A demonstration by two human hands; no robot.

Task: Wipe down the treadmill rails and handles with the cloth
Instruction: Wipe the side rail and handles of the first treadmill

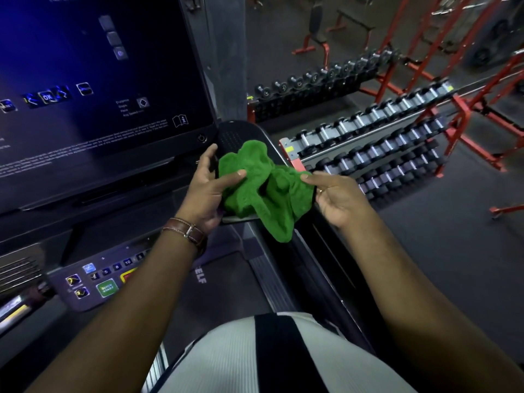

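The green cloth (261, 185) lay bunched on the treadmill handle (238, 134), between both hands: left hand (208, 188) gripped it, right hand (337, 194) pinched its edge.

Commercial gym floor. Landmark: treadmill console screen (93, 80), dark with blue-lit icons, keypad with green quick-start button (107, 287) below it. Right of the console: tiered dumbbell rack (377, 146) full of chrome-handled dumbbells. Behind that, a second row of black dumbbells (320, 75). Farther right and back: red steel rack frames (465, 109) and a red-framed bench (317, 29). Dark rubber flooring (453, 236).
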